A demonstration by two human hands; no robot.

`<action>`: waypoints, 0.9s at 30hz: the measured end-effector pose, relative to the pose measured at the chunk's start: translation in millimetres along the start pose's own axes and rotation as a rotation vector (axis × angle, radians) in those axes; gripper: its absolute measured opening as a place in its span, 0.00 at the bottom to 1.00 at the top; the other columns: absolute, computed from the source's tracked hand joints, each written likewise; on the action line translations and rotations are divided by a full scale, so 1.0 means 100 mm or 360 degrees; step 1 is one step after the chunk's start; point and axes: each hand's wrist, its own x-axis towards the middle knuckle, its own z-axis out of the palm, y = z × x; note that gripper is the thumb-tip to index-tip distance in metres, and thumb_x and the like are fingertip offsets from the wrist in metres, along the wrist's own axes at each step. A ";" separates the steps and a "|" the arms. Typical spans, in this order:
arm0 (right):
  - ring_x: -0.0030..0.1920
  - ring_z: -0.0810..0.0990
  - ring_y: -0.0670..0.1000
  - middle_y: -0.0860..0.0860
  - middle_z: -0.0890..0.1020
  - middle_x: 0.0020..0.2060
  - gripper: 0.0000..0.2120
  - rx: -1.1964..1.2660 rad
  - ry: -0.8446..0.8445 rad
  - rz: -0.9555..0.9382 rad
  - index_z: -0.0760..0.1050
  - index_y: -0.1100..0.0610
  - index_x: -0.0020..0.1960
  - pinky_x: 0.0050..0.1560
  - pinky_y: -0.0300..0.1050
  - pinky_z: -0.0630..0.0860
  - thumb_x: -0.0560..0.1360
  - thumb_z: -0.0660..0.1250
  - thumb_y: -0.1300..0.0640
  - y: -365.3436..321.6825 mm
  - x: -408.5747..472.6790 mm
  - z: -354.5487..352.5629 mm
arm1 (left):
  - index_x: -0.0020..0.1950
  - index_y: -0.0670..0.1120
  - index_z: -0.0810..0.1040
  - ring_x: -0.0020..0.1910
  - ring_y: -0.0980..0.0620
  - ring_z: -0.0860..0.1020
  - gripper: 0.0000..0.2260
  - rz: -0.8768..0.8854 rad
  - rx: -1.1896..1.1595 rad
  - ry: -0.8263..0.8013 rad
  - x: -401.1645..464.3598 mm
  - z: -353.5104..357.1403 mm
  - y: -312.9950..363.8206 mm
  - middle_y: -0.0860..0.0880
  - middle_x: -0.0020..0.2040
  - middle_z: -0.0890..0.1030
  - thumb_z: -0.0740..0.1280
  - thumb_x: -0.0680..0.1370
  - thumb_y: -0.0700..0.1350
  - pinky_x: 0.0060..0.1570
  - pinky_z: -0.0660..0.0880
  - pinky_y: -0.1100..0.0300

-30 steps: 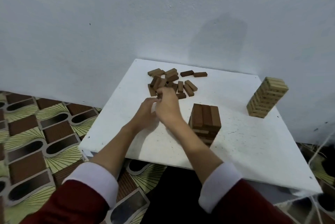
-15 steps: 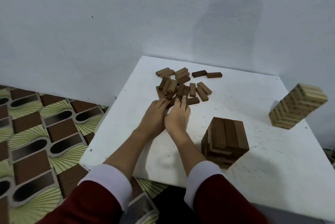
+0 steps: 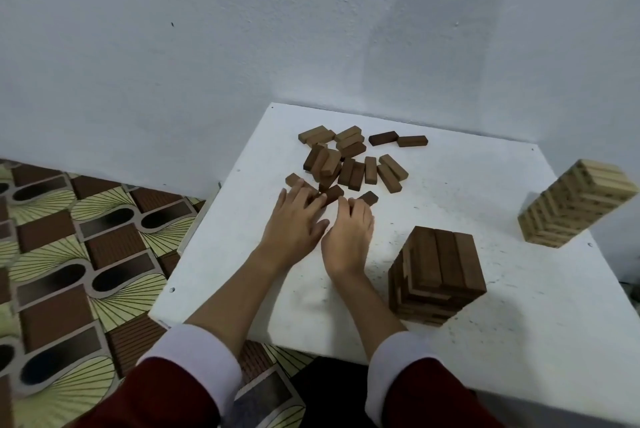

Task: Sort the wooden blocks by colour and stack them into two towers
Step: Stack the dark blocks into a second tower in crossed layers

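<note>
Toward the table's (image 3: 485, 341) far left corner lies the loose brown pile (image 3: 349, 161). Both hands have dropped onto its near edge since a second ago: left hand (image 3: 294, 219) spread flat over blocks, right hand (image 3: 349, 230) with fingers curled at a block (image 3: 369, 198), grip unclear. Brown tower (image 3: 438, 275) stands near the front edge; light tower (image 3: 575, 207) stands at the right edge. Likely gathering the next brown layer.

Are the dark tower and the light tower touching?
Apart. The head view shows bare white table between the dark tower and the light tower.
</note>
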 end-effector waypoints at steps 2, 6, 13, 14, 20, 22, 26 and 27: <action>0.60 0.71 0.60 0.60 0.75 0.57 0.22 0.0087 -0.0068 -0.0046 0.73 0.64 0.62 0.57 0.55 0.74 0.69 0.64 0.73 0.00 -0.04 -0.03 | 0.61 0.42 0.77 0.54 0.41 0.74 0.18 0.0080 -0.0031 0.0043 -0.03 -0.04 0.00 0.42 0.51 0.77 0.70 0.73 0.45 0.55 0.74 0.46; 0.59 0.67 0.56 0.57 0.72 0.58 0.19 0.0166 -0.0201 -0.0114 0.72 0.62 0.63 0.51 0.51 0.75 0.73 0.58 0.71 0.01 -0.17 -0.13 | 0.57 0.42 0.78 0.53 0.45 0.70 0.13 0.0091 -0.0146 0.0075 -0.17 -0.10 0.07 0.45 0.47 0.73 0.68 0.74 0.43 0.40 0.75 0.53; 0.58 0.65 0.52 0.55 0.70 0.57 0.15 0.0438 -0.0343 -0.0060 0.73 0.62 0.55 0.58 0.46 0.69 0.72 0.55 0.72 0.04 -0.41 -0.33 | 0.49 0.44 0.77 0.48 0.57 0.64 0.05 -0.0049 -0.0579 0.0035 -0.44 -0.18 0.22 0.56 0.45 0.65 0.67 0.75 0.43 0.39 0.71 0.59; 0.58 0.64 0.52 0.54 0.69 0.57 0.15 0.0480 -0.0334 -0.0031 0.73 0.61 0.54 0.58 0.46 0.69 0.71 0.55 0.72 0.03 -0.44 -0.35 | 0.49 0.43 0.76 0.48 0.57 0.64 0.05 -0.0085 -0.0677 0.0008 -0.47 -0.19 0.24 0.58 0.44 0.64 0.67 0.74 0.42 0.43 0.71 0.60; 0.69 0.57 0.50 0.51 0.59 0.71 0.28 0.0687 -0.0307 0.0193 0.65 0.59 0.68 0.69 0.47 0.63 0.71 0.57 0.75 0.09 -0.58 -0.42 | 0.51 0.46 0.76 0.60 0.53 0.65 0.13 -0.0278 -0.0979 0.0048 -0.64 -0.16 0.34 0.52 0.58 0.65 0.70 0.69 0.49 0.53 0.69 0.66; 0.70 0.56 0.50 0.51 0.59 0.72 0.30 0.0620 -0.0397 0.0192 0.61 0.58 0.72 0.71 0.43 0.60 0.72 0.55 0.75 0.10 -0.57 -0.46 | 0.49 0.49 0.76 0.62 0.55 0.59 0.17 -0.0333 -0.0846 0.0075 -0.65 -0.15 0.35 0.50 0.66 0.62 0.70 0.68 0.58 0.57 0.64 0.62; 0.68 0.58 0.52 0.53 0.63 0.69 0.31 0.0546 -0.0411 0.0174 0.61 0.60 0.71 0.70 0.43 0.61 0.71 0.54 0.77 0.11 -0.55 -0.46 | 0.51 0.52 0.73 0.59 0.53 0.60 0.25 -0.0477 -0.0677 0.0058 -0.65 -0.13 0.37 0.49 0.61 0.68 0.64 0.62 0.67 0.55 0.59 0.59; 0.67 0.59 0.52 0.54 0.64 0.68 0.30 0.0551 -0.0391 0.0182 0.62 0.60 0.71 0.69 0.46 0.64 0.71 0.54 0.77 0.11 -0.54 -0.45 | 0.50 0.54 0.72 0.57 0.53 0.62 0.23 -0.0490 -0.0686 0.0045 -0.64 -0.13 0.37 0.51 0.57 0.69 0.64 0.62 0.67 0.54 0.60 0.59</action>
